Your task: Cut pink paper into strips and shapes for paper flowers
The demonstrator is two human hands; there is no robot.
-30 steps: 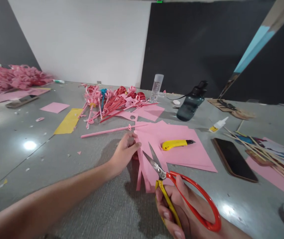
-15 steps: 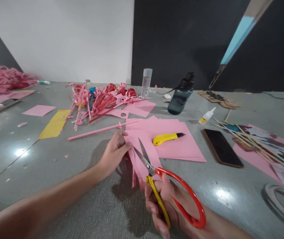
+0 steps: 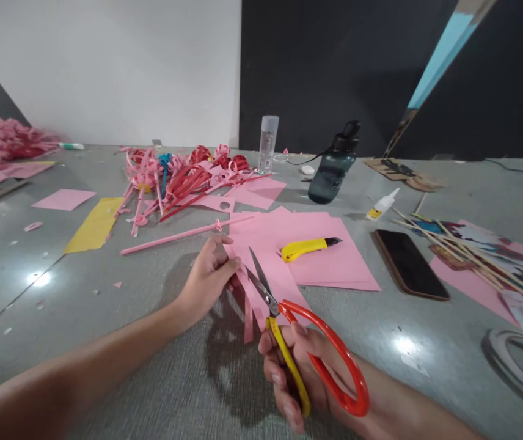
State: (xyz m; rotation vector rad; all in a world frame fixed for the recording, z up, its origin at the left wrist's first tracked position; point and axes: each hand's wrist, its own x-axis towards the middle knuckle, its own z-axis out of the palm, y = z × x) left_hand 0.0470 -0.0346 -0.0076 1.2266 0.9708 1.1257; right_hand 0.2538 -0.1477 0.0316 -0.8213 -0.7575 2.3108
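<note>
My left hand [image 3: 211, 275] pinches the left edge of a pink paper sheet [image 3: 277, 278] that is cut into strips at its near end. In my right hand [image 3: 298, 366] are scissors [image 3: 268, 299] with one red and one yellow handle. Their blades are parted and lie over the pink paper, with the tips near my left fingers. A yellow cutter [image 3: 305, 249] rests on stacked pink sheets [image 3: 335, 272] just beyond. Left of the stack lies a pink paper stick [image 3: 170, 239].
Pink and red paper flowers [image 3: 188, 183] lie behind, near a clear bottle [image 3: 267, 143] and a dark bottle [image 3: 332, 168]. To the right are a glue bottle [image 3: 383, 205], a phone [image 3: 410, 264], thin sticks [image 3: 463, 250] and a tape roll [image 3: 518, 366].
My right hand and the scissors have shifted slightly left and up in view. The near end of the pink paper has swung a little to the right. My left hand still pinches it.
</note>
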